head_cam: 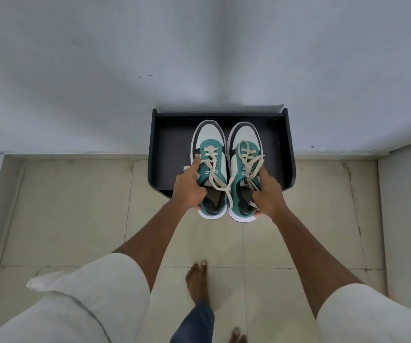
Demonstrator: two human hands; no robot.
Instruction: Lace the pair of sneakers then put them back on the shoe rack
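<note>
Laced sneakers, left sneaker (pixel 208 154) and right sneaker (pixel 245 157), side by side, toes over the dark shoe rack (pixel 165 144), heels overhanging, left hand (pixel 189 188) and right hand (pixel 268 191) fingers clamped on the heels; looks like put-back step, next push in, let go.

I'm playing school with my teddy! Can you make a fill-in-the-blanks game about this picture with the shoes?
1. The left hand and the right hand each hold one ____.
2. The laces on the sneakers are cream, and the shoe rack is ____.
3. The shoe rack stands against the ____.
4. The person's feet on the tiled floor are ____.

Missing words: sneaker; black; wall; bare
</note>
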